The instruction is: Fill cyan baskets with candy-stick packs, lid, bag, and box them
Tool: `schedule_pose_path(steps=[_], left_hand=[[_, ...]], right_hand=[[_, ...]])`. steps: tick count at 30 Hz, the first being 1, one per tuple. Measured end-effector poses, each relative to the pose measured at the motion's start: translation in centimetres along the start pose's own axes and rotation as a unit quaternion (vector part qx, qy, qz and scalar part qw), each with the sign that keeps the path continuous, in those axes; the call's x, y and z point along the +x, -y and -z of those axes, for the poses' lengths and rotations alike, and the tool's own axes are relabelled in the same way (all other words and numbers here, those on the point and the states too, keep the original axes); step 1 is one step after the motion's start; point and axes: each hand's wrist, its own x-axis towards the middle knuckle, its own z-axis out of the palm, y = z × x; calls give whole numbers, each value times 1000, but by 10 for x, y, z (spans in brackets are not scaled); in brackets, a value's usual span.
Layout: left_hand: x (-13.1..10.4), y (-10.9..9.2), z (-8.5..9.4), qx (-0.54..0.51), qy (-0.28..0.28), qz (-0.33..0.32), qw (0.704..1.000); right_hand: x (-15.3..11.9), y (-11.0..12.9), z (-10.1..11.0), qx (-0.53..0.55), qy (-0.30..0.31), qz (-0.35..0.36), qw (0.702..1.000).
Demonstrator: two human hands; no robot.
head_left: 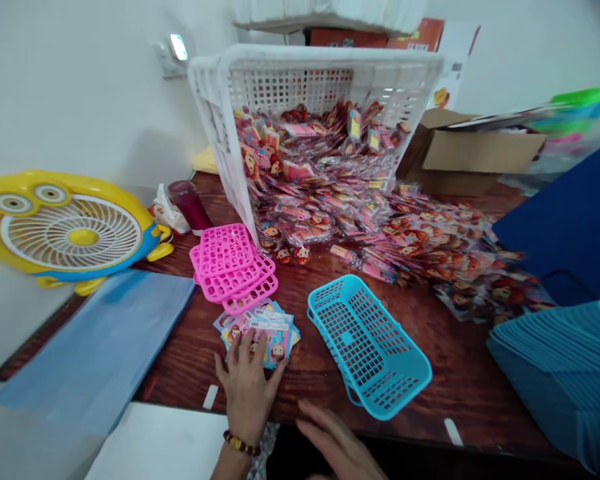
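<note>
Turquoise openwork plastic basket point(399, 379) lies lengthwise and slightly slanted on the dark red-brown wooden bench point(430, 400), probably so its open top stays within easy reach. Left of it, beside overlapping bright-pink lattice plastic panels point(230, 270), sits a loose fanned pile of blue-and-pink printed cards point(275, 333), likely kept close for picking. The left hand point(247, 383) rests over them, fingers spread fairly wide, fingertips touching the top card. The right hand point(333, 440), partly cropped, hangs near the bench edge, fingers extended, nothing visible in it.
</note>
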Motion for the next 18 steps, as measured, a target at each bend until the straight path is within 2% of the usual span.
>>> schedule_pose_path(steps=[3,5,6,9,11,13,18], left_hand=[[-1,3,-1,-12,-15,-14,1000],[-2,4,-1,-24,-37,-11,999],[-2,4,-1,-31,-51,-6,998],[-2,3,0,-46,-83,-2,995],[-2,3,0,-45,-84,-14,995],[-3,4,-1,-36,-80,-15,996],[-8,6,-7,6,-103,33,994]], right_hand=[[55,-6,-41,37,-77,-87,993],[92,-18,-56,28,-150,-168,974],[109,-25,-59,20,-168,-203,964],[145,-38,-58,-13,-118,-256,959],[154,-37,-56,-30,-70,-248,966],[157,-29,-57,-22,-47,-216,975],[176,-12,-61,65,11,-114,991]])
